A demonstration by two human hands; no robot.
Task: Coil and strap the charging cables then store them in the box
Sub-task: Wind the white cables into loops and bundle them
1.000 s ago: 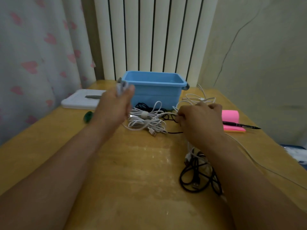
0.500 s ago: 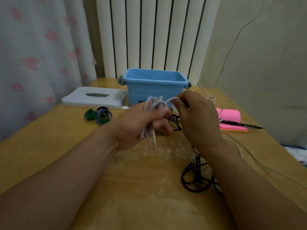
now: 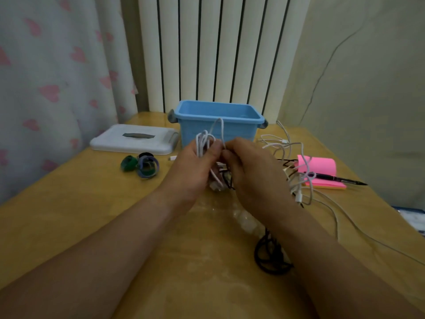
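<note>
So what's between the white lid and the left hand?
Head view: rolled straps, green and purple, and a small white plug, all on the table.

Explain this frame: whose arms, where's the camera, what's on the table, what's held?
No robot: one camera worn on a person's head looks forward and down at their bare arms. The left hand holds a coiled white cable in its grip; the right hand pinches the same cable beside it. On the table: an open blue box, a white lid, green and purple straps, a pink notepad with a pen on it, loose white cables, and a black cable partly under the right forearm.
</note>
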